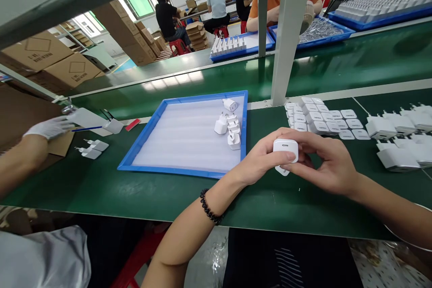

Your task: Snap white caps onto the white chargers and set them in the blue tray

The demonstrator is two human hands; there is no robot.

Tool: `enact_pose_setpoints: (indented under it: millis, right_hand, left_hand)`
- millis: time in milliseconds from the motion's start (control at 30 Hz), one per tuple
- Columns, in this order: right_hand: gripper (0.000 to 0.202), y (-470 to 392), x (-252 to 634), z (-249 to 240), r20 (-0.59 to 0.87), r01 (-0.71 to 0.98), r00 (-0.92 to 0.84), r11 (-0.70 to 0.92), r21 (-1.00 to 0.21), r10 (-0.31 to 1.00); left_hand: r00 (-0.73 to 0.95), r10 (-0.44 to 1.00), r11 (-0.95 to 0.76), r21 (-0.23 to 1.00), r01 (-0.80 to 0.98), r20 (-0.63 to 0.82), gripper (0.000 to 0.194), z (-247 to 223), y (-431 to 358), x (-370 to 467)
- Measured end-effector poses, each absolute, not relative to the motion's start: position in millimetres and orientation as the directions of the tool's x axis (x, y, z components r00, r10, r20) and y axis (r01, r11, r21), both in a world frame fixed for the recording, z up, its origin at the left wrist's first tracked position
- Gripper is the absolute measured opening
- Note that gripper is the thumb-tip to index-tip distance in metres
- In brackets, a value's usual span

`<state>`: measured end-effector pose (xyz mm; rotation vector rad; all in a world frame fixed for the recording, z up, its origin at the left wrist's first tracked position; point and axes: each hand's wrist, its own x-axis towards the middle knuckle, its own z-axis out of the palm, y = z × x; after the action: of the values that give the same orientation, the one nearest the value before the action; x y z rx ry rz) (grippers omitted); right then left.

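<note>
A white charger (285,147) with a small port in its end face is pinched in my left hand (261,157). My right hand (326,162) closes round the same charger from the right, its fingertips against it. Just under them shows part of a second white piece (282,170); which hand touches it is unclear. Left of my hands lies a blue-rimmed tray (182,172) with several white plug chargers (233,123) near its right side. Behind my right hand are stacked white square pieces (315,114), and farther right stand rows of larger white chargers (398,155).
At the left, a co-worker's gloved hand (50,128) is by a white box (88,120); two plug chargers (91,148) and a red piece (132,124) lie nearby. A white post (283,40) rises behind my hands. Blue trays (243,53) and people are beyond.
</note>
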<state>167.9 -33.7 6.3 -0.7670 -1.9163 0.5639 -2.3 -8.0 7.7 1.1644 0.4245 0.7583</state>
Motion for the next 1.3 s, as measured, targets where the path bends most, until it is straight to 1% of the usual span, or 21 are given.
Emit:
enact_pose_setpoints:
  millis: [133,200,300,367,433,467,500,567,600,633,667,733,800,867,1067,1300]
  right_hand:
    - [0.032,-33.9,169.0,7.0,0.593,0.261,-0.371,0.693,-0.672,0.714]
    - [0.029,-34.0,169.6,7.3,0.585,0.253,-0.384,0.691,-0.678,0.714]
    - [0.030,-33.6,171.2,7.6,0.581,0.243,-0.394,0.691,-0.681,0.712]
    - [0.031,-32.4,172.6,8.3,0.586,0.244,-0.397,0.697,-0.675,0.706]
    - [0.029,-30.2,173.8,9.1,0.597,0.255,-0.392,0.706,-0.661,0.700]
    - [0.027,-28.7,174.1,9.2,0.609,0.268,-0.379,0.712,-0.649,0.697]
    - [0.024,-27.0,174.2,9.1,0.627,0.284,-0.362,0.722,-0.631,0.690]
    - [0.022,-23.1,173.8,7.7,0.685,0.333,-0.311,0.751,-0.570,0.658]
    - [0.022,-21.0,173.3,6.4,0.720,0.369,-0.282,0.764,-0.529,0.634]
    - [0.024,-19.1,172.7,4.9,0.753,0.407,-0.256,0.774,-0.485,0.606]
    - [0.026,-17.4,172.2,3.4,0.780,0.439,-0.238,0.780,-0.445,0.579]
    - [0.029,-15.1,171.6,0.6,0.798,0.479,-0.230,0.779,-0.406,0.557]
    - [0.033,-14.5,171.6,-1.1,0.781,0.488,-0.251,0.772,-0.408,0.572]
    - [0.035,-14.9,172.1,-1.7,0.768,0.506,-0.266,0.762,-0.404,0.583]
    - [0.031,-14.2,173.2,-1.2,0.806,0.608,-0.269,0.742,-0.283,0.528]
    - [0.032,-13.6,173.7,-1.3,0.810,0.657,-0.283,0.719,-0.227,0.514]
  left_hand:
    - [0.688,0.717,0.157,0.936,-0.314,0.111,0.038,10.2,-8.9,-3.4]
    - [0.697,0.708,0.148,0.939,-0.310,0.118,0.041,12.0,-9.1,-3.8]
    - [0.709,0.694,0.151,0.938,-0.310,0.123,0.047,14.2,-9.7,-4.5]
    - [0.715,0.687,0.140,0.942,-0.305,0.129,0.046,16.1,-10.8,-5.4]
    - [0.729,0.667,0.094,0.954,-0.285,0.152,0.047,18.7,-12.1,-6.9]
    - [0.728,0.662,0.039,0.962,-0.270,0.177,0.050,20.2,-12.4,-7.7]
    - [0.710,0.671,-0.051,0.968,-0.245,0.215,0.056,21.6,-12.3,-8.6]
    - [0.608,0.714,-0.327,0.933,-0.150,0.348,0.065,23.4,-10.5,-10.1]
    - [0.535,0.720,-0.482,0.873,-0.075,0.443,0.065,23.7,-9.0,-10.7]
    - [0.464,0.700,-0.616,0.787,0.010,0.542,0.060,23.5,-7.2,-11.0]
    - [0.414,0.659,-0.716,0.692,0.091,0.628,0.051,22.9,-5.5,-11.3]
    - [0.382,0.567,-0.822,0.531,0.205,0.730,0.036,21.3,-2.9,-11.4]
    - [0.387,0.518,-0.855,0.444,0.269,0.763,0.026,19.7,-1.8,-11.6]
    - [0.387,0.504,-0.861,0.416,0.291,0.772,0.023,18.8,-1.6,-11.9]
    - [0.378,0.502,-0.863,0.426,0.270,0.778,0.024,17.5,-0.4,-12.3]
    - [0.426,0.512,-0.855,0.397,0.332,0.746,0.022,19.5,-1.3,-13.7]
